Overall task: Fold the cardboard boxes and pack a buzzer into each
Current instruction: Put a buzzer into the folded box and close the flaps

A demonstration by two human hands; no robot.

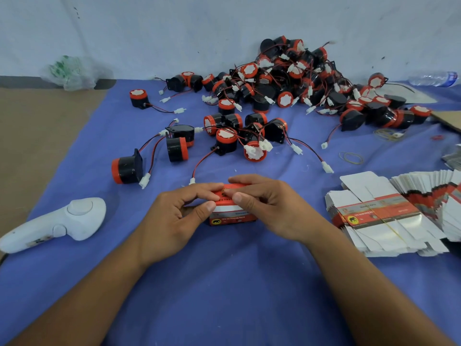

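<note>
Both hands on one red box (230, 213), sitting on the blue cloth (224, 283) mid-table. Left hand (174, 216) pinches its left end, thumb forward. Right hand (269, 208) arches over the top, fingertips pressing the flap (thumb tucked in front). Buzzers (287, 81) piled behind, well apart.

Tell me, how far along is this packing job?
Early, by the look of it. No finished boxes show anywhere. In hand: one small red box, held by the left hand and right hand, fingers working its top; whether a buzzer is inside is hidden. Left: a big pile of loose buzzers and a stack of flat unfolded boxes.
</note>
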